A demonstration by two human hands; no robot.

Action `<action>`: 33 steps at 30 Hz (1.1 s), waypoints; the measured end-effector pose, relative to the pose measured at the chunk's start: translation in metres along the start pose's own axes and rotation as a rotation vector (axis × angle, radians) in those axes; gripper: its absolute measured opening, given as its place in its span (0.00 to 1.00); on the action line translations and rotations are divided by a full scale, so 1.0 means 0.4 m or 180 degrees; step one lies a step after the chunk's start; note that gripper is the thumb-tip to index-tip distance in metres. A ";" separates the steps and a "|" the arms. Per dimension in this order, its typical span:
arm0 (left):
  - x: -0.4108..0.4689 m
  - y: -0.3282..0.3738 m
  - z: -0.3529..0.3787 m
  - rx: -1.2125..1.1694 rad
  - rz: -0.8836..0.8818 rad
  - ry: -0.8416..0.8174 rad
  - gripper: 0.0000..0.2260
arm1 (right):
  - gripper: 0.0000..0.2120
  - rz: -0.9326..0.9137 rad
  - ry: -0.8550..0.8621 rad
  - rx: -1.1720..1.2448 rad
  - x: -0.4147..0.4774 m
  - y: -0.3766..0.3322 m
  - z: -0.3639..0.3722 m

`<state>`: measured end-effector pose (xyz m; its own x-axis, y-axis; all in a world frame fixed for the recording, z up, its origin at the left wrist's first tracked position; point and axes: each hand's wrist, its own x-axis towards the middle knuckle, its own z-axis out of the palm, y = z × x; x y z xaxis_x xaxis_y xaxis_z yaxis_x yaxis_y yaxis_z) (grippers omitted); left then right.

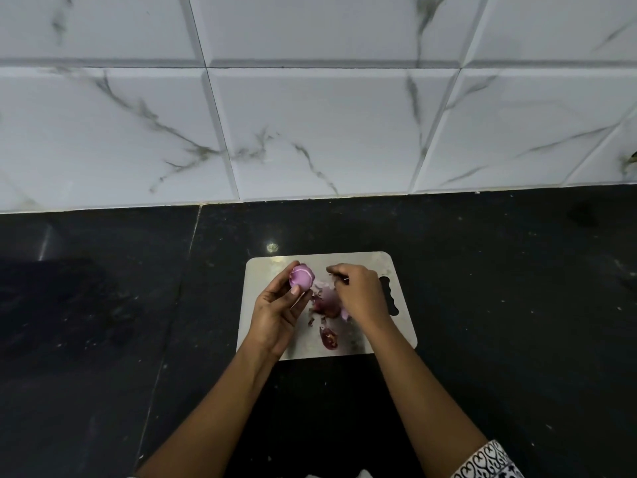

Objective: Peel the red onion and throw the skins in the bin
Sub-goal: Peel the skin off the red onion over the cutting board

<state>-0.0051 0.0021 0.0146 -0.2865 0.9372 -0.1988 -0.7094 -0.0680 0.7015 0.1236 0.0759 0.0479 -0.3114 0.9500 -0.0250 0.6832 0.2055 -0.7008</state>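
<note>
My left hand [280, 312] grips a pale purple red onion [302, 277] above the left part of a steel cutting board [372, 339]. My right hand [358, 291] hovers just right of it with curled fingers, pinching a small dark scrap of skin [341, 278]. Loose onion skins [327, 301] lie in a pile on the board between my hands. Nearer me on the board lies a dark red cut piece [329, 338]. No bin is in view.
The board lies on a black stone counter [499, 288] that runs to a white marble-look tiled wall [310, 132]. The board's handle cut-out [391, 294] is at its right edge. A patterned sleeve [489, 460] shows at the lower right.
</note>
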 end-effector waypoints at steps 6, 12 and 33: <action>-0.007 0.008 0.003 0.0333 0.0011 0.0031 0.18 | 0.15 -0.0328 -0.0261 0.0323 -0.001 -0.038 -0.037; -0.010 0.019 -0.002 0.0766 0.0155 -0.0087 0.21 | 0.17 -0.1185 -0.0997 -0.0078 0.013 -0.067 -0.074; -0.024 0.023 0.003 0.1317 0.0252 -0.0033 0.15 | 0.11 -0.1735 -0.1119 -0.1148 0.030 -0.103 -0.067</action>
<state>-0.0082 -0.0072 0.0239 -0.3216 0.9382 -0.1279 -0.3666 0.0012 0.9304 0.1095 0.0852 0.0958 -0.8201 0.5721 -0.0095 0.5268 0.7484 -0.4029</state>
